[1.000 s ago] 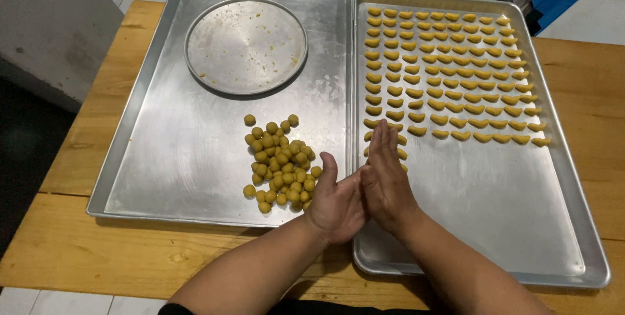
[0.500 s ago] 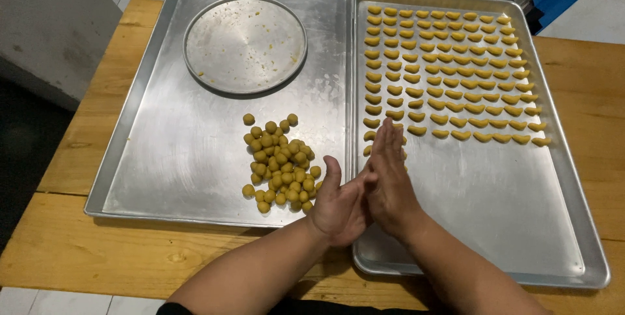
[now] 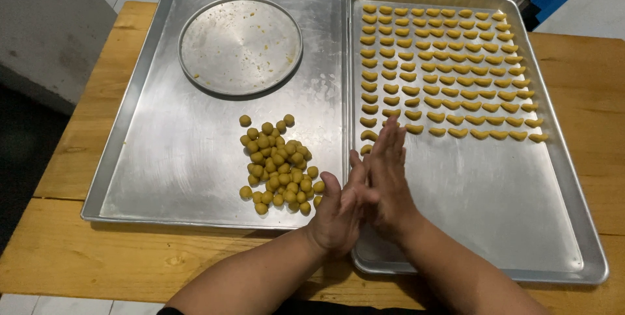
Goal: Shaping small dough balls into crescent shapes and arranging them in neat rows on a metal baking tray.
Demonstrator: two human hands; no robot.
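Left tray (image 3: 163,159) on the bench (image 3: 78,250): round pan (image 3: 240,46), heap of dough balls (image 3: 278,166) just left of my hands. My left hand (image 3: 338,214) and right hand (image 3: 388,175) press flat, palm to palm, over the seam between trays; cannot tell what lies between them. Right tray (image 3: 521,211): rows of curved dough pieces (image 3: 449,71).

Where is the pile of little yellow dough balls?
In the head view, the pile of dough balls sits on the left metal tray, below the round pan and just left of the person's left hand.
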